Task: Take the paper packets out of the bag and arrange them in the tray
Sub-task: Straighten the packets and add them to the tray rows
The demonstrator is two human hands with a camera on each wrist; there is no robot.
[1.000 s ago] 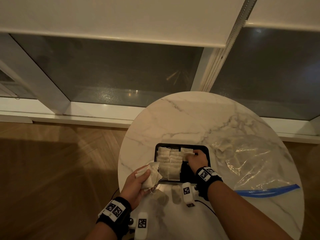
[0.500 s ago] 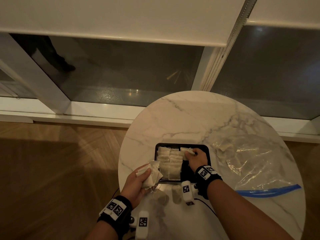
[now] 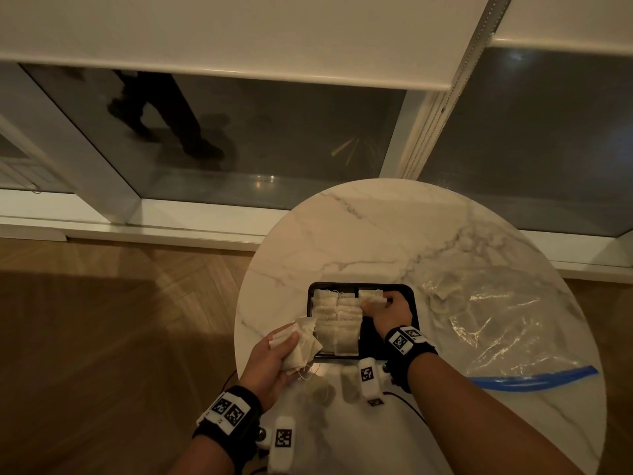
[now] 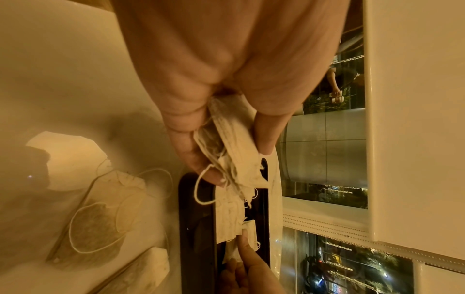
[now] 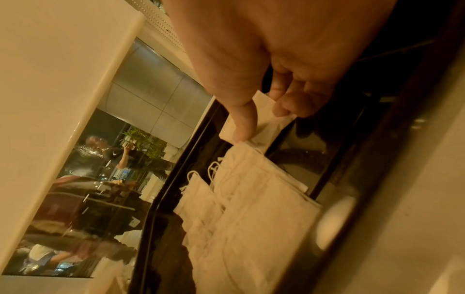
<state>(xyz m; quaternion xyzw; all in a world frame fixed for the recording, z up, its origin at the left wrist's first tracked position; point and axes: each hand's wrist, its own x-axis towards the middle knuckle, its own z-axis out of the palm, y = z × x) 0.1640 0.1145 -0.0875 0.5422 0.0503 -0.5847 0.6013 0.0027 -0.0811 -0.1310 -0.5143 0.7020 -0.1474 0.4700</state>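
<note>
A black tray sits on the round marble table and holds several pale paper packets in rows. My right hand reaches into the tray's far right part and pinches one packet between thumb and fingers. The right wrist view shows that packet lying low over the tray floor beside the rows. My left hand hovers at the tray's near left corner, gripping a bunch of packets with strings dangling. The clear bag with a blue zip lies to the right.
Two loose packets lie on the table just in front of the tray, also seen as a stringed packet. The table edge drops to wood floor on the left. A window wall stands behind.
My right hand has shifted the pinched packet slightly toward the tray's far edge. The left hand with its bunch has barely moved. A person's reflection has crossed the window.
</note>
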